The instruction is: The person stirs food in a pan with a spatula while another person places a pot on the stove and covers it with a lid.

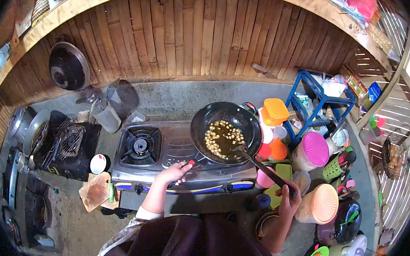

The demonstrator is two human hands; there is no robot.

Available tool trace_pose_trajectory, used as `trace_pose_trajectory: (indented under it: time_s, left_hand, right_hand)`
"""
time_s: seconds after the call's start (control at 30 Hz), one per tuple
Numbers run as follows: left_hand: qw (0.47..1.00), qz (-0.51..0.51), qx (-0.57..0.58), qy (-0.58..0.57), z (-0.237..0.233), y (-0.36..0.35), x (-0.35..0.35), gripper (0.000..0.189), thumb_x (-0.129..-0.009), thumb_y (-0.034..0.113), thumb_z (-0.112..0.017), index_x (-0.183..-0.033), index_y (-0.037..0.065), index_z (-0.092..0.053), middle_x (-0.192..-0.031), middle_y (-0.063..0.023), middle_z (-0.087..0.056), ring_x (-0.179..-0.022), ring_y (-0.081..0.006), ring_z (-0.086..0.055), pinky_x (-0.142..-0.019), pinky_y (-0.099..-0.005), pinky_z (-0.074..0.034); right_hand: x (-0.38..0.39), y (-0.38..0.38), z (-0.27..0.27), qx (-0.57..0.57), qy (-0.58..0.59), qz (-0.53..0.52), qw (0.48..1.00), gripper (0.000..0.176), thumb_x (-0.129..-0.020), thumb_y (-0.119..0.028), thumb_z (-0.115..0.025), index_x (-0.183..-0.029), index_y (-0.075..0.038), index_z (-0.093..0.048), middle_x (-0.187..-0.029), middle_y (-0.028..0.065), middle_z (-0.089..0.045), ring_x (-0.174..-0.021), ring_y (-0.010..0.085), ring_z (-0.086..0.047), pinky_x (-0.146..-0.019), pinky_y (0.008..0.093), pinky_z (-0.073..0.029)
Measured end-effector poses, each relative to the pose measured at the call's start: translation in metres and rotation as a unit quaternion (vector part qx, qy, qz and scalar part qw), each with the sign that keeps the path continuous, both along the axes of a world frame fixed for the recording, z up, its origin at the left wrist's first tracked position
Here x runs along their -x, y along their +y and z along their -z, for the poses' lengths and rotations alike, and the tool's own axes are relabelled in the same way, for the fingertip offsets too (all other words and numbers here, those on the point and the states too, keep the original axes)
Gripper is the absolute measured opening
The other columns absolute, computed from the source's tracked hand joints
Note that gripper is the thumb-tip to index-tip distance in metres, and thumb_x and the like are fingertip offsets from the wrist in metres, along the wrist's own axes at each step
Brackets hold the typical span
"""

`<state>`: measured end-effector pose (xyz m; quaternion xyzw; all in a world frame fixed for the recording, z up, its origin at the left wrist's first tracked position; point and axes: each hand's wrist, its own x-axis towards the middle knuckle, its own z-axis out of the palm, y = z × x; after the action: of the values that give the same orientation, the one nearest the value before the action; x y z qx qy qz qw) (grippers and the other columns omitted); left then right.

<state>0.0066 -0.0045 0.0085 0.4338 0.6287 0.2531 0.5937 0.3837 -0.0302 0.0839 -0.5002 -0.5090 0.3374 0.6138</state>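
A black wok [203, 116] stands on the right side of the steel gas stove [177, 147]. Small pale pieces [215, 150] lie in oil inside it. My left hand [175, 174] is in front of the stove, its fingers closed around the wok's handle, whose red tip [191, 162] shows. In my right hand [290, 197] is the long dark handle of a spatula [264, 167]; the blade dips into the oil at the wok's right side.
An uncovered burner [140, 145] is on the stove's left. Cutting boards [95, 192] and a white-topped cup [98, 164] lie left of the stove. Lidded containers [314, 149] crowd the right side, below a blue rack [314, 83]. A grill rack [72, 141] stands far left.
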Motion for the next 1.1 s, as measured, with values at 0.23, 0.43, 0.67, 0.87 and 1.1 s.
trace_pose_trajectory:
  time_s: [0.23,0.43,0.67,0.87,1.1]
  left_hand:
    - [1.0,-0.018,-0.003,-0.008,-0.004,-0.002,-0.003,0.032,-0.092,0.037,-0.047,-0.106,0.008,-0.049,-0.054,0.0027,-0.044,-0.042,-0.007,-0.042,-0.038,-0.0218,-0.034]
    - [0.999,-0.041,0.017,-0.029,-0.003,-0.003,-0.006,0.031,-0.092,0.038,-0.047,-0.1,0.008,-0.051,-0.053,0.0032,-0.042,-0.042,-0.007,-0.041,-0.037,-0.022,-0.034]
    - [0.999,-0.027,0.025,-0.014,0.003,-0.004,-0.008,0.032,-0.092,0.04,-0.045,-0.111,0.015,-0.048,-0.056,0.002,-0.043,-0.043,-0.0062,-0.041,-0.035,-0.0199,-0.034]
    - [1.0,-0.019,0.008,-0.021,0.003,-0.004,-0.008,0.034,-0.092,0.04,-0.044,-0.114,0.013,-0.045,-0.055,0.0028,-0.042,-0.043,-0.0064,-0.041,-0.035,-0.0199,-0.034]
    - [1.0,-0.001,-0.018,-0.005,0.0,-0.004,-0.007,0.036,-0.092,0.041,-0.044,-0.109,0.009,-0.046,-0.055,0.0007,-0.044,-0.042,-0.008,-0.043,-0.035,-0.0217,-0.034]
  right_hand:
    - [-0.026,-0.001,-0.006,-0.034,-0.014,-0.017,0.999,0.021,-0.088,-0.014,-0.056,-0.102,0.002,-0.056,-0.064,0.0057,-0.058,-0.059,0.0123,-0.056,-0.057,0.0242,-0.045]
    - [-0.028,0.002,-0.006,-0.011,0.001,-0.061,0.998,0.019,-0.084,-0.007,-0.057,-0.099,0.004,-0.057,-0.068,0.008,-0.059,-0.06,0.0135,-0.058,-0.059,0.0246,-0.046]
    - [0.006,0.01,0.031,0.012,0.001,-0.064,0.998,0.021,-0.086,-0.015,-0.058,-0.098,0.003,-0.058,-0.065,0.0046,-0.058,-0.057,0.0114,-0.055,-0.056,0.0232,-0.044]
    - [0.048,0.02,0.049,0.047,0.055,-0.122,0.99,0.026,-0.085,-0.009,-0.058,-0.108,0.003,-0.056,-0.077,0.0068,-0.063,-0.071,0.0127,-0.06,-0.064,0.0236,-0.047]
    - [0.1,0.038,0.065,0.113,0.024,-0.172,0.978,0.043,-0.088,-0.016,-0.054,-0.126,0.0,-0.042,-0.098,0.0111,-0.064,-0.07,0.015,-0.064,-0.056,0.0217,-0.047]
